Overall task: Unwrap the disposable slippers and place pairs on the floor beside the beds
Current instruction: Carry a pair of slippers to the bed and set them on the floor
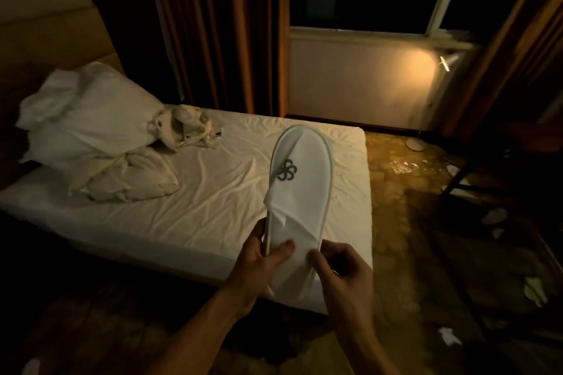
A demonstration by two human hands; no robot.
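Observation:
A flat white disposable slipper (300, 179) with a dark flower logo is held up over the foot end of the bed (195, 192), toe pointing away from me. My left hand (262, 256) grips its heel end from the left, thumb pressed on top. My right hand (344, 271) pinches the heel end from the right, thumb on the white fabric. I cannot tell whether a second slipper lies behind the one I see.
Two white pillows (91, 119) and a crumpled heap of wrapping (189, 128) lie at the head of the bed. Scraps of wrapper (534, 291) litter the patterned floor (411, 222) to the right. A floor lamp (444, 62) shines by the window; brown curtains hang behind.

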